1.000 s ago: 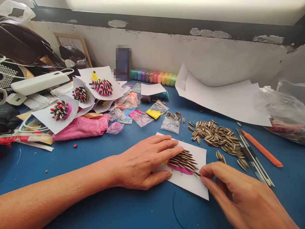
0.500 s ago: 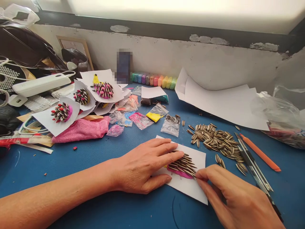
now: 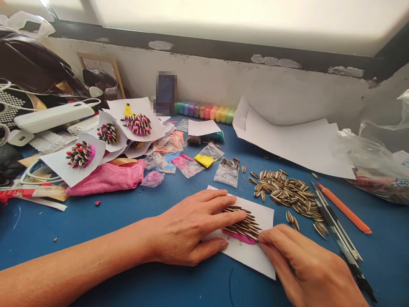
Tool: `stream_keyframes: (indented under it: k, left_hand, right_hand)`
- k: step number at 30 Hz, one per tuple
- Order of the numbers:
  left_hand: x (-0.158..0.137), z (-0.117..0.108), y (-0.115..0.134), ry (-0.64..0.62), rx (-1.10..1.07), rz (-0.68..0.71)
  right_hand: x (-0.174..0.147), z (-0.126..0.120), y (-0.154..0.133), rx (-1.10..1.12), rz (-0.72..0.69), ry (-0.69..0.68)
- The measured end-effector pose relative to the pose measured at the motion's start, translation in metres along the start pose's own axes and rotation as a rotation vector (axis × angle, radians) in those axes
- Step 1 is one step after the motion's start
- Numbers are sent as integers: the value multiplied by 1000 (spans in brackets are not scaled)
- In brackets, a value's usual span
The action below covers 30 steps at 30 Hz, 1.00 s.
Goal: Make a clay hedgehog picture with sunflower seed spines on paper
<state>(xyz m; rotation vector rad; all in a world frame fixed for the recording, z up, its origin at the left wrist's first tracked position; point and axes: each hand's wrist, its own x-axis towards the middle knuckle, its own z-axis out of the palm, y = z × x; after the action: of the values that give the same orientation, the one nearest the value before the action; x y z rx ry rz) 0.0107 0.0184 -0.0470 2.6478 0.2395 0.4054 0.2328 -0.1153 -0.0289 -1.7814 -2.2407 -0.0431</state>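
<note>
A white paper card [image 3: 255, 262] lies on the blue table, bearing a flat pink clay shape [image 3: 241, 237] with rows of striped sunflower seeds [image 3: 244, 221] set in it. Small pen-drawn legs show below the clay. My left hand [image 3: 198, 224] rests flat across the card and the seeds, fingers spread, covering the shape's left part. At the clay's right tip, my right hand [image 3: 306, 260] pinches a sunflower seed [image 3: 257, 239], mostly hidden by the fingertips. A pile of loose sunflower seeds [image 3: 287, 192] lies beyond the right hand.
Pens [image 3: 338, 230] and an orange stick-like tool [image 3: 347, 209] lie at right. Behind are bags of yellow clay [image 3: 203, 160] and pink clay [image 3: 188, 164], and a row of coloured clay [image 3: 207, 112]. Seed-covered cards [image 3: 99, 164] overlap a pink cloth [image 3: 108, 177] at left.
The view has shifted slightly, so everything sits a little lower and further left. Both hands keep nearly the same place on the card, the right still pinching at the clay's tip.
</note>
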Motion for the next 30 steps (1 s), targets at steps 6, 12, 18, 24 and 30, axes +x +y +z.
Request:
stream_keyframes:
  k: [6, 12, 18, 24, 30]
  left_hand:
    - [2, -1, 1, 14, 7, 10]
    - [-1, 0, 1, 26, 6, 16]
    - [-1, 0, 0, 21, 3, 20]
    - [-1, 0, 0, 35, 0, 24]
    - [0, 0, 0, 35, -9, 14]
  right_hand:
    - [2, 1, 2, -2, 49, 73]
    - [4, 2, 1, 5, 47, 90]
    - [4, 1, 1, -27, 28, 127]
    - [1, -2, -2, -38, -56, 134]
    - [3, -15, 19, -175, 3, 202]
